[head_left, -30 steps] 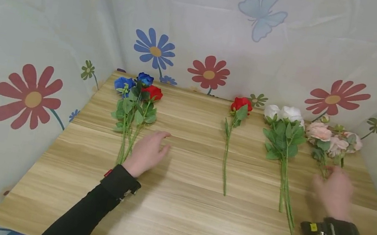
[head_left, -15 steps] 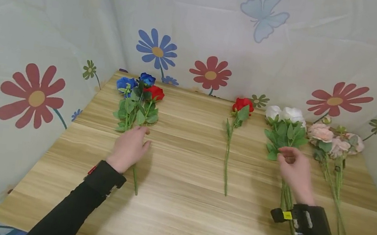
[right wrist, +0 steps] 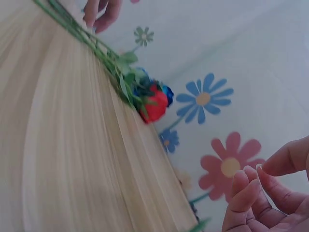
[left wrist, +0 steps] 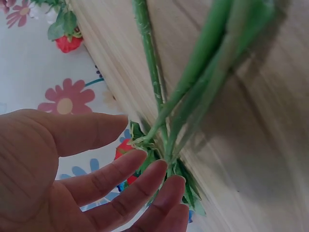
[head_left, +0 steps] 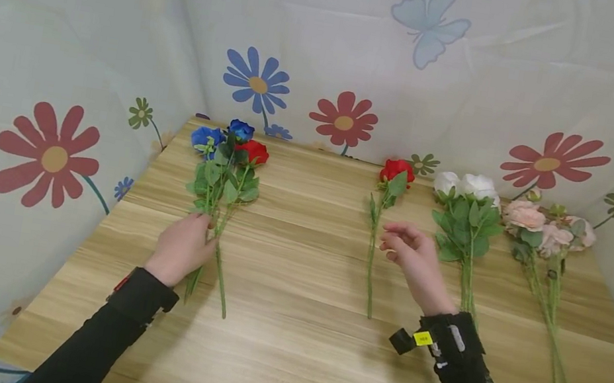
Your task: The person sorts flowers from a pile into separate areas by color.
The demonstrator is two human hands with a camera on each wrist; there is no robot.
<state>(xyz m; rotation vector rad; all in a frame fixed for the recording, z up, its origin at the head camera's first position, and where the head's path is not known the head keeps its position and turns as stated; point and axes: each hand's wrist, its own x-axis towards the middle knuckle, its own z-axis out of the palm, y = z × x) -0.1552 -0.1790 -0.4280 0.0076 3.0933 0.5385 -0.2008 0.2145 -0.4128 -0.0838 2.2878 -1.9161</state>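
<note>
Both released: left hand by blue-and-red rose bunch; right hand beside single red rose.

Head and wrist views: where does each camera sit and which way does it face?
Head: on the head, looking forward and down at the table; left grip, right grip and sleeves show.
Left wrist: on that wrist, looking past the left grip along green stems to the printed backdrop.
Right wrist: on that wrist, facing across the table to blue and red roses; right grip lower right, left grip top.
Head and right wrist share both grips.
</note>
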